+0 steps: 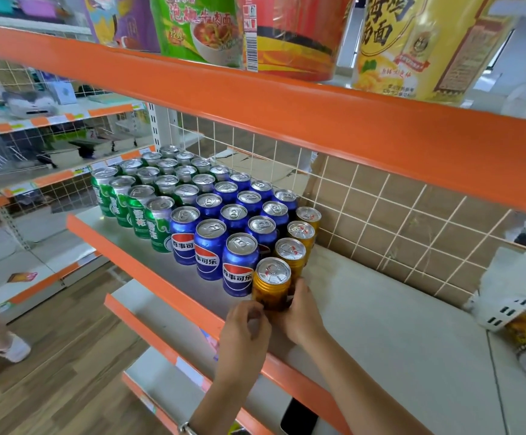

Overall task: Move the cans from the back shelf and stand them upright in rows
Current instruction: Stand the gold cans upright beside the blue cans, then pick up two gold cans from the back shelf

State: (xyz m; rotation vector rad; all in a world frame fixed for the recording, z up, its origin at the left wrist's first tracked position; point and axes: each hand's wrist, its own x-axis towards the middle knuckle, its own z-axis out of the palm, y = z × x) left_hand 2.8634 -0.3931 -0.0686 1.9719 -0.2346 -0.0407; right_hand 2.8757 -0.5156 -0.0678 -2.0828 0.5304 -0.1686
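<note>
The right hand wraps the side of the front gold can on the shelf while the left hand pinches its base, probably to square it upright beside the blue cans at the head of its row.

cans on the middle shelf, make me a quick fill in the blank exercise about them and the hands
1. The front can, gripped by the left hand and the right hand, is ____ in colour.
2. Counting it, its row holds ____ cans.
3. The blue cans stand directly to the right of the ____ cans.

Missing words: gold; four; green
</note>
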